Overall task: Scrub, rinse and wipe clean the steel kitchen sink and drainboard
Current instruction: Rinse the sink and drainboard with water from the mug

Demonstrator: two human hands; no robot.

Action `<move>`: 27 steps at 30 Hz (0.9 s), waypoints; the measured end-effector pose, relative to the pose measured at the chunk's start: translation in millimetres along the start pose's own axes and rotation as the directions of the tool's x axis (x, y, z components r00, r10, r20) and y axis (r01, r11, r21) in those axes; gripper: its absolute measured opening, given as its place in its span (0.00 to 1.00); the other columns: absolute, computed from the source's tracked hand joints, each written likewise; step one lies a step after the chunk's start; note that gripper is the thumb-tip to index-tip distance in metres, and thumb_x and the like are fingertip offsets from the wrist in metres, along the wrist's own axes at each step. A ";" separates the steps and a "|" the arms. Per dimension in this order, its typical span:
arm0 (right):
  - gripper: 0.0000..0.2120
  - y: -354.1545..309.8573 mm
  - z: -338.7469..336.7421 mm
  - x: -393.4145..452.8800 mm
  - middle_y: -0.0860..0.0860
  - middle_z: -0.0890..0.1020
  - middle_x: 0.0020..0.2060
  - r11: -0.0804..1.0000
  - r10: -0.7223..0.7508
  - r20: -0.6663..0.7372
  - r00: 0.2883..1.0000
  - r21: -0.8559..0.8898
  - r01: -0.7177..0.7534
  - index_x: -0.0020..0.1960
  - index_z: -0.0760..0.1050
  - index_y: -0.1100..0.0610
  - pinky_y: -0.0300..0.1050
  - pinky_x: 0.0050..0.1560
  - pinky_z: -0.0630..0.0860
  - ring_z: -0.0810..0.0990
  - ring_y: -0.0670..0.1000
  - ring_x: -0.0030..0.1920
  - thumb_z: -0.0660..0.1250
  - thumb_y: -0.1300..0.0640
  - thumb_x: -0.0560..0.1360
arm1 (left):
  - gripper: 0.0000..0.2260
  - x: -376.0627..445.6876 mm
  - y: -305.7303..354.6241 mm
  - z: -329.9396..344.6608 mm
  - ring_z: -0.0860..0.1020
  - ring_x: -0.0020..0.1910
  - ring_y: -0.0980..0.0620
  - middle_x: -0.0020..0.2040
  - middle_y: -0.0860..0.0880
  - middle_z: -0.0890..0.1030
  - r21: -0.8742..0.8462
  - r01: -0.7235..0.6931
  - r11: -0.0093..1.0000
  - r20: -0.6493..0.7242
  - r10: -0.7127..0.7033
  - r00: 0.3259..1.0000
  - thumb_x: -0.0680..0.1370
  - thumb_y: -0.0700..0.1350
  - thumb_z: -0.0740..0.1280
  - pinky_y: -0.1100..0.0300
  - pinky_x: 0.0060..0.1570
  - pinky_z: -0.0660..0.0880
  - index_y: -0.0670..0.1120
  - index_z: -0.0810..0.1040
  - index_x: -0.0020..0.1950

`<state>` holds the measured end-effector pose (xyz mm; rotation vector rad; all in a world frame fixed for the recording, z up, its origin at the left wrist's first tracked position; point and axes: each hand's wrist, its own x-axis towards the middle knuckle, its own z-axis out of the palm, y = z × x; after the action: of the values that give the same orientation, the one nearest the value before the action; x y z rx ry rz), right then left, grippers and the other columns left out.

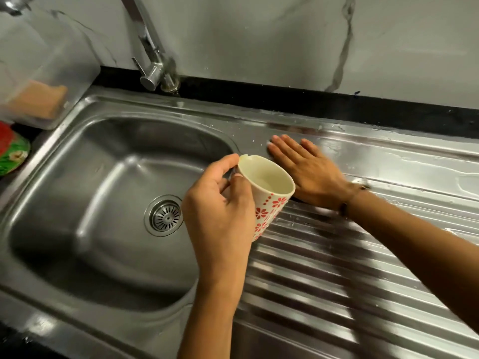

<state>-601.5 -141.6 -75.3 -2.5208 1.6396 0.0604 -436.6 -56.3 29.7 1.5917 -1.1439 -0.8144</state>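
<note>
Left hand (220, 203) gripping mug (267, 193) at basin (103, 177) edge, right hand (308, 169) flat, fingers straight, on drainboard (337, 268).

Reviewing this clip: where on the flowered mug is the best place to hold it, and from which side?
By its handle, from the basin side. The mug tilts with its mouth toward the camera and its handle facing left, where the left hand already grips it. The right hand lies flat on the drainboard, blocking the other side.
</note>
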 end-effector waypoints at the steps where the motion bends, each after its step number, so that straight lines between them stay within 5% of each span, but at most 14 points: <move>1: 0.34 -8.8 -1.9 26.0 0.50 0.40 0.76 1.000 -0.015 -0.002 1.000 -0.007 0.015 0.76 0.37 0.52 0.48 0.73 0.36 0.38 0.49 0.75 0.36 0.35 0.76 | 0.14 1.4 -1.1 -1.6 0.81 0.43 0.63 0.46 0.53 0.83 0.019 -0.001 1.000 0.004 0.001 1.000 0.74 0.35 0.64 0.73 0.37 0.74 0.51 0.81 0.54; 8: 0.29 -43.2 -7.9 80.6 0.51 0.42 0.76 0.977 -0.187 0.054 0.981 -0.094 0.192 0.77 0.39 0.54 0.48 0.74 0.39 0.40 0.51 0.76 0.44 0.44 0.81 | 0.13 5.7 0.9 -15.2 0.81 0.44 0.60 0.49 0.51 0.83 0.163 -0.057 0.985 0.040 0.051 0.998 0.75 0.37 0.65 0.65 0.42 0.79 0.47 0.80 0.57; 13: 0.39 16.3 -1.3 -23.0 0.50 0.42 0.75 0.998 0.069 0.000 0.998 0.004 -0.069 0.76 0.39 0.53 0.44 0.72 0.35 0.37 0.47 0.74 0.27 0.33 0.72 | 0.14 11.0 2.0 -11.2 0.81 0.42 0.59 0.48 0.51 0.84 0.132 -0.042 0.990 0.060 0.035 0.998 0.75 0.37 0.64 0.68 0.39 0.78 0.47 0.80 0.57; 16: 0.38 24.3 2.8 -49.6 0.52 0.42 0.76 0.971 0.239 0.025 0.971 -0.029 -0.238 0.76 0.40 0.54 0.44 0.72 0.34 0.36 0.48 0.74 0.28 0.36 0.72 | 0.13 11.7 3.7 -6.6 0.81 0.43 0.60 0.48 0.50 0.83 0.106 -0.048 0.993 0.080 0.040 0.996 0.75 0.37 0.64 0.74 0.37 0.75 0.47 0.80 0.57; 19: 0.38 -9.3 -6.3 -25.2 0.52 0.44 0.76 0.989 0.137 0.033 0.990 -0.057 -0.135 0.77 0.41 0.54 0.48 0.71 0.33 0.38 0.51 0.75 0.30 0.37 0.71 | 0.13 10.8 6.9 -0.3 0.81 0.44 0.61 0.49 0.50 0.83 0.080 -0.077 0.994 0.077 0.070 0.995 0.75 0.37 0.65 0.72 0.40 0.76 0.46 0.80 0.57; 21: 0.36 -31.1 -8.5 -2.8 0.44 0.59 0.74 0.971 -0.029 -0.046 0.999 -0.239 0.017 0.75 0.55 0.52 0.46 0.70 0.30 0.36 0.55 0.75 0.36 0.35 0.74 | 0.13 6.8 10.0 5.8 0.81 0.42 0.61 0.48 0.50 0.83 0.044 -0.084 0.995 0.058 0.082 0.995 0.74 0.36 0.65 0.72 0.38 0.75 0.47 0.80 0.56; 23: 0.21 -47.0 -20.8 9.6 0.32 0.76 0.52 0.925 0.079 -0.267 0.961 -0.339 -0.170 0.57 0.74 0.44 0.38 0.70 0.32 0.31 0.56 0.73 0.44 0.40 0.80 | 0.13 1.7 13.1 11.7 0.80 0.38 0.61 0.45 0.50 0.84 -0.003 -0.078 0.997 0.045 0.078 0.996 0.74 0.36 0.65 0.71 0.36 0.74 0.49 0.81 0.53; 24: 0.18 -47.4 -19.9 12.4 0.34 0.75 0.58 0.931 0.095 -0.287 0.953 -0.314 -0.187 0.61 0.72 0.41 0.43 0.73 0.35 0.31 0.56 0.73 0.47 0.41 0.80 | 0.13 -1.3 14.8 14.2 0.79 0.36 0.61 0.43 0.50 0.84 -0.020 -0.070 0.997 0.043 0.071 0.997 0.74 0.36 0.64 0.71 0.35 0.73 0.51 0.81 0.52; 25: 0.24 -44.5 -13.0 14.7 0.41 0.65 0.71 0.961 0.124 -0.187 0.974 -0.224 -0.165 0.73 0.60 0.49 0.51 0.73 0.36 0.33 0.54 0.74 0.46 0.42 0.81 | 0.14 -5.0 17.2 17.6 0.79 0.34 0.62 0.42 0.51 0.83 -0.028 -0.067 0.997 0.051 0.069 0.996 0.73 0.36 0.64 0.71 0.34 0.72 0.53 0.80 0.50; 27: 0.30 -30.9 2.6 9.0 0.51 0.42 0.76 0.961 0.272 0.004 0.962 -0.053 -0.272 0.77 0.39 0.55 0.56 0.72 0.34 0.37 0.53 0.75 0.40 0.44 0.80 | 0.15 -11.8 22.1 23.4 0.77 0.31 0.62 0.37 0.54 0.83 -0.033 -0.069 0.997 0.077 0.071 0.994 0.73 0.36 0.64 0.71 0.33 0.72 0.57 0.79 0.47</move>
<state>-569.6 -137.2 -76.0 -2.3062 1.9932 0.1461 -467.9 -54.5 43.5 1.4980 -1.2306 -0.8500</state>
